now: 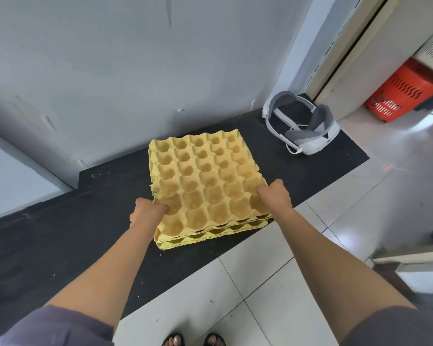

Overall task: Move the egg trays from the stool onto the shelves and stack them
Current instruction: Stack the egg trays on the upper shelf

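Note:
A stack of yellow cardboard egg trays (205,181) lies on a black shelf surface (60,245) against the grey wall. The top tray sits slightly raised at its near edge over the trays below (210,234). My left hand (146,213) grips the top tray's near left corner, thumb in a cup. On the near right edge, my right hand (275,196) holds the same tray with curled fingers. No stool is in view.
A white and grey headset (303,126) rests on the shelf at the back right. Beyond it stands a red plastic basket (400,96) on the white tiled floor (260,295). My sandalled feet (193,340) show at the bottom edge.

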The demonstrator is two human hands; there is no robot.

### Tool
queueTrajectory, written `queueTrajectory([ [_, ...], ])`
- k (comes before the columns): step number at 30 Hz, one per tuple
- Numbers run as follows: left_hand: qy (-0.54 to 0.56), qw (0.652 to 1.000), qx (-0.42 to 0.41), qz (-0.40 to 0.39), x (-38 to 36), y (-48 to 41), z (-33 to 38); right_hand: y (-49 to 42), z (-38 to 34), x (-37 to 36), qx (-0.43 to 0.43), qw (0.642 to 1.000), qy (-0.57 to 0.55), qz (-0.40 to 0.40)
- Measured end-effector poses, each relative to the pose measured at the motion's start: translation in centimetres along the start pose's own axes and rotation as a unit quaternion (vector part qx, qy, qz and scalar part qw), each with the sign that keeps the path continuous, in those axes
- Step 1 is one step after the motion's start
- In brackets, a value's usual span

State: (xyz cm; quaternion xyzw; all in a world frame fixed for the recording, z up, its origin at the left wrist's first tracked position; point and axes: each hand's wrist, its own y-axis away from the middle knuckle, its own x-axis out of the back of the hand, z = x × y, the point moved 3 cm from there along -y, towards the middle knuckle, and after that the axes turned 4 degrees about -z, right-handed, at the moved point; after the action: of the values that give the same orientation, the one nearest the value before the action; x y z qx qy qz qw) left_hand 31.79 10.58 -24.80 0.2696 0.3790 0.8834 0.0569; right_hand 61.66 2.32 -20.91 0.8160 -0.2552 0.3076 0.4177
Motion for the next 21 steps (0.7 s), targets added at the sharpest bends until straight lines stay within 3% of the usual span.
queueTrajectory([
  [13,0.101,0.992,-0.073,0.003,7.0,9.9,6.1,8.5,-5.5,7.1,0.021,0.998,-0.054,-0.002],
  [21,0.095,0.979,-0.178,0.036,15.4,20.6,15.3,18.3,-13.9,17.1,0.130,0.984,-0.099,0.069],
])
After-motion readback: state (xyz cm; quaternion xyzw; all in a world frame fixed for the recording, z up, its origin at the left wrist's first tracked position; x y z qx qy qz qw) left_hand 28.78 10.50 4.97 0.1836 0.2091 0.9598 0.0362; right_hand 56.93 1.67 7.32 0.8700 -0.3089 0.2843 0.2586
